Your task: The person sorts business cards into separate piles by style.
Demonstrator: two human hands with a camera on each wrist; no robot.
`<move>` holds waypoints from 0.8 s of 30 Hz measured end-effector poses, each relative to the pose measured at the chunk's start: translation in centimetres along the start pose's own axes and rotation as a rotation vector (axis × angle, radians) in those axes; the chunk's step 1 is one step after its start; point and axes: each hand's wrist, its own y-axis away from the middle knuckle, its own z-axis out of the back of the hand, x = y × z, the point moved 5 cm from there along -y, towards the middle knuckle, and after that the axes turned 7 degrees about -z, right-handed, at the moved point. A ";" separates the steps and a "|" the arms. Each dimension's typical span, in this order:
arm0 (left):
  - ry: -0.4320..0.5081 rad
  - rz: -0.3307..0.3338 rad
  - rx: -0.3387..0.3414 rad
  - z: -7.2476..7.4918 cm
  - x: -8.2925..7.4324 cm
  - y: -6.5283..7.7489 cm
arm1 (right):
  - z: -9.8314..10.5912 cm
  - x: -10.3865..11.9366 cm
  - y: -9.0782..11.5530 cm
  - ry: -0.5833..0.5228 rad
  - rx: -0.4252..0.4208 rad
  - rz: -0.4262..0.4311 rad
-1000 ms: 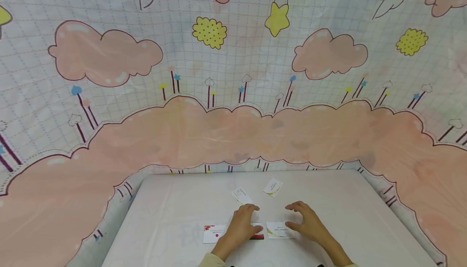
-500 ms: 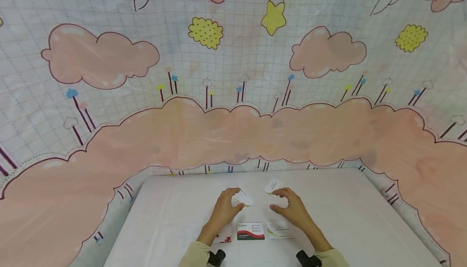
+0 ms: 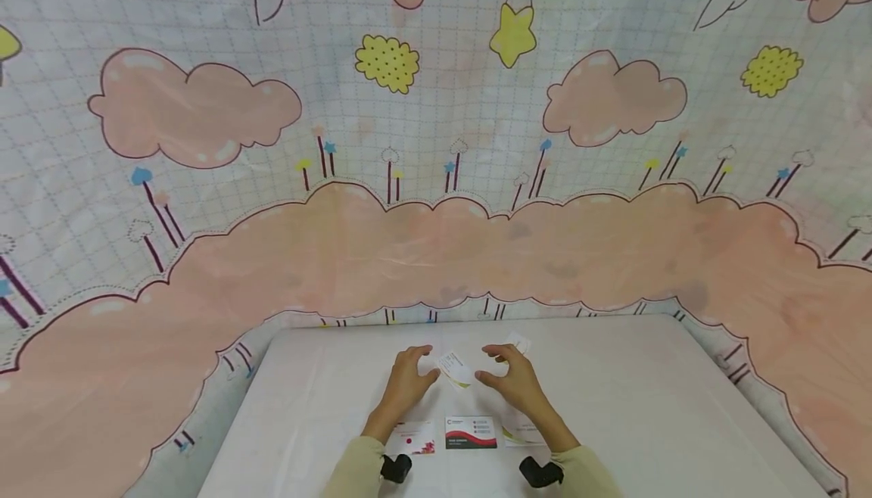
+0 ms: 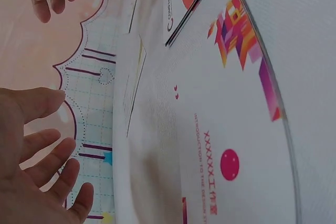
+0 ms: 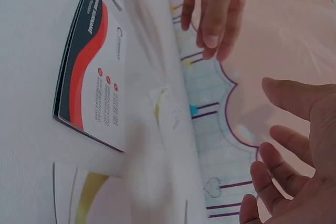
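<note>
My left hand (image 3: 406,383) hovers above the table, fingers curved and spread, holding nothing. Facing it, my right hand (image 3: 515,381) has the same shape and is bare too. A tilted white business card (image 3: 454,369) with a yellow-green edge lies between them. Behind the right fingers, another white card (image 3: 520,342) is partly covered. Closer to the person, business cards form a row: a white one with red and purple shapes (image 4: 236,156), a small stack topped by a black, red and white card (image 5: 94,77), and a white one with a gold curve (image 5: 89,198), partly behind the right forearm.
A white-covered table (image 3: 306,407) carries all the cards. Behind it hangs a cloth (image 3: 422,248) printed with clouds and stars. Each wrist wears a small black device, such as the left one (image 3: 397,468).
Both hands have left the card row and moved farther forward over the table, to either side of the tilted card. The right hand has also shifted left. The black and red card is now uncovered.
</note>
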 end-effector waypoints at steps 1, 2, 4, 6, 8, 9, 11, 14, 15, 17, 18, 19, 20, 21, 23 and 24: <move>0.004 0.002 0.001 0.0 0.1 -0.1 | -0.3 -0.1 -0.1 0.004 0.002 -0.003; 0.008 0.005 0.003 0.0 0.3 -0.2 | -0.6 -0.2 -0.3 0.008 0.002 -0.007; 0.011 0.028 0.020 -0.1 0.7 -0.4 | -1.1 -0.5 -0.6 0.026 0.010 -0.025; 0.016 0.055 0.041 -0.2 1.1 -0.6 | -1.6 -0.7 -0.8 0.049 0.021 -0.038; 0.019 0.088 0.058 -0.4 1.6 -0.8 | -2.1 -0.8 -1.0 0.065 0.036 -0.047; 0.017 0.097 0.067 -0.4 1.8 -0.9 | -2.4 -0.9 -1.1 0.073 0.044 -0.055; 0.015 0.115 0.077 -0.6 2.2 -1.0 | -2.8 -1.0 -1.3 0.085 0.055 -0.066; 0.010 0.129 0.092 -0.8 2.7 -1.2 | -3.4 -1.1 -1.5 0.111 0.059 -0.077; 0.000 0.124 0.098 -0.9 2.8 -1.2 | -3.6 -1.2 -1.6 0.125 0.058 -0.079; -0.008 0.127 0.111 -1.1 3.1 -1.3 | -3.9 -1.2 -1.7 0.151 0.057 -0.083; -0.014 0.123 0.117 -1.2 3.1 -1.4 | -4.1 -1.2 -1.8 0.168 0.057 -0.088; -0.024 0.117 0.121 -1.2 3.2 -1.5 | -4.2 -1.2 -1.9 0.186 0.059 -0.094; -0.033 0.110 0.125 -1.3 3.2 -1.6 | -4.3 -1.2 -1.9 0.199 0.062 -0.107; -0.038 0.110 0.130 -1.4 3.2 -1.6 | -4.4 -1.2 -2.0 0.223 0.066 -0.113; -0.046 0.114 0.139 -1.5 3.1 -1.7 | -4.6 -1.1 -2.1 0.263 0.071 -0.126; -0.053 0.119 0.147 -1.6 3.1 -1.7 | -4.7 -1.1 -2.1 0.283 0.073 -0.134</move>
